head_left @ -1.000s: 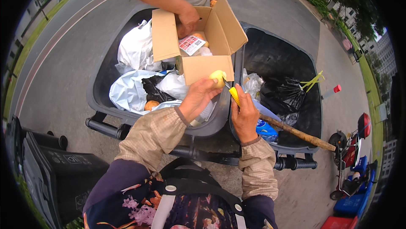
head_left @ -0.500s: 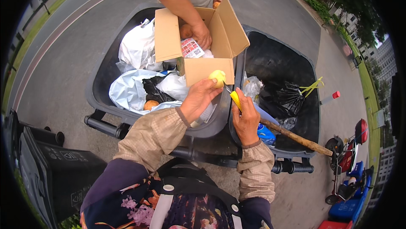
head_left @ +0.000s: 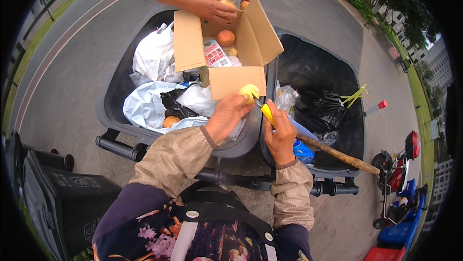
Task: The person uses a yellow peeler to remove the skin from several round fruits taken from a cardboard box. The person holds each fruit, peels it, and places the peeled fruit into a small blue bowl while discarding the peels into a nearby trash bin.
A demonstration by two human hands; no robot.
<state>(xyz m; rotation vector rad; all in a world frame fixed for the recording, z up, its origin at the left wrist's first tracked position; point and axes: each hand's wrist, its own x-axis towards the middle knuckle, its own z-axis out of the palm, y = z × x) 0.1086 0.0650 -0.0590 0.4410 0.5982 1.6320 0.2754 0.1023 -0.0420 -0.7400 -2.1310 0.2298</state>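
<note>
My left hand (head_left: 225,119) pinches a pale yellow round fruit (head_left: 248,92) above the near flap of a cardboard box (head_left: 235,80). In my right hand (head_left: 280,138) is a small knife with a yellow handle (head_left: 268,115). Its dark blade touches the fruit's lower right side. Inside the box lie an orange-red round fruit (head_left: 225,38), a smaller yellowish fruit (head_left: 233,52) and a printed package (head_left: 216,53). Across from me, another person's hand (head_left: 214,8) holds an orange-brown round fruit (head_left: 228,4) over the box's far edge.
Under the box, a dark wheeled bin (head_left: 112,80) holds white bags (head_left: 156,51) and another round fruit (head_left: 170,121). The bin beside it (head_left: 359,116) holds black bags (head_left: 320,114) and a wooden stick (head_left: 337,152). Another bin (head_left: 72,198) stands left; a red scooter (head_left: 398,172), right.
The other person's hand has risen out of the box with a round fruit, uncovering the box's contents. My hands, the pale fruit and the knife have barely moved.
</note>
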